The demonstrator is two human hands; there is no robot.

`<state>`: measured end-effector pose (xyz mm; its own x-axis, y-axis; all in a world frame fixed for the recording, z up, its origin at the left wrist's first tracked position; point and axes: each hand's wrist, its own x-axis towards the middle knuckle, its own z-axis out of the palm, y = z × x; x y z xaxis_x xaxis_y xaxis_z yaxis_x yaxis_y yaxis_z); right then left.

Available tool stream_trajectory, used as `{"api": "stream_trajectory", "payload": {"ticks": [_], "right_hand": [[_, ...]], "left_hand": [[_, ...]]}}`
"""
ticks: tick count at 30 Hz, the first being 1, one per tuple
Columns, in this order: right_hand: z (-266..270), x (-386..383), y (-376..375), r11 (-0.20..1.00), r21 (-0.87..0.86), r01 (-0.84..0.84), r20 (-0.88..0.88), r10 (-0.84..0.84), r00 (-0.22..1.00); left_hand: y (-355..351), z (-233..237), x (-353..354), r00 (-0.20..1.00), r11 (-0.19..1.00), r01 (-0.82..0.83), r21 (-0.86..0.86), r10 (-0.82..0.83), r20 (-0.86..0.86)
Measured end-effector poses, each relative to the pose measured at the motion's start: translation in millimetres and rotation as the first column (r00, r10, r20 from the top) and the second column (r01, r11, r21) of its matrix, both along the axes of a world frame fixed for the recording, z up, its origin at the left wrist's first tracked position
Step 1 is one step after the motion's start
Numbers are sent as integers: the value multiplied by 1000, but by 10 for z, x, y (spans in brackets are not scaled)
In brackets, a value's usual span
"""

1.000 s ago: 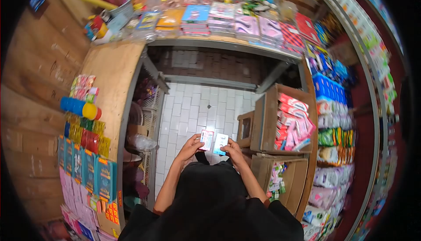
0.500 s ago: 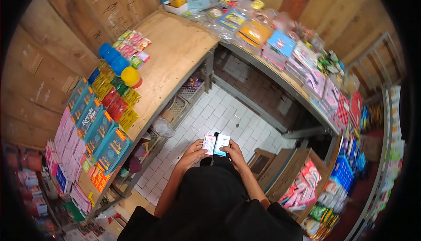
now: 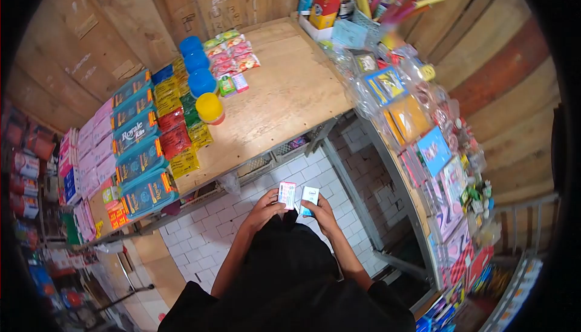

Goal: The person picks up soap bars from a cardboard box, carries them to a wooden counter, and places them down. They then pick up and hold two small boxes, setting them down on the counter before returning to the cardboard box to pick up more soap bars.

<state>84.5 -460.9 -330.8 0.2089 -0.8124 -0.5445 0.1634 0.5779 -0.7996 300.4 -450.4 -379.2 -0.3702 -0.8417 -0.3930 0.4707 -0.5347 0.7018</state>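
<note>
My left hand (image 3: 264, 209) is closed around a small pink-and-white printed box (image 3: 287, 195), thumb across its lower part. In my right hand (image 3: 323, 213) is a small white-and-blue box (image 3: 309, 199), gripped by its lower right side with the thumb on its face. Both boxes are held up side by side above the tiled floor, with a narrow gap between them. The print on them is too small to read.
To the left, a wooden table (image 3: 275, 60) bears teal Royale packs (image 3: 136, 132), pink packs (image 3: 91, 144), sachets (image 3: 175, 129) and blue-lidded tubs (image 3: 201, 82). A second table on the right holds books (image 3: 433, 150) and plastic-wrapped goods. White tiles (image 3: 206, 235) cover the floor.
My view has turned toward the left table, which now sits nearer the middle. The two boxes have moved slightly apart, each still in its hand.
</note>
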Motion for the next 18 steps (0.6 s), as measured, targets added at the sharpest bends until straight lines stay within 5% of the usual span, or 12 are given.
{"api": "stream_trajectory", "payload": {"ticks": [11,18], "right_hand": [[-108,387,-1204,984,-15,-176,-74,175,982],[-189,812,-1981,981,-124,-147,-42,142,989]], "left_hand": [[-829,148,236,993,992,-120,23,120,22],[-1640,199,581,992,992,-126,11,126,-31]]}}
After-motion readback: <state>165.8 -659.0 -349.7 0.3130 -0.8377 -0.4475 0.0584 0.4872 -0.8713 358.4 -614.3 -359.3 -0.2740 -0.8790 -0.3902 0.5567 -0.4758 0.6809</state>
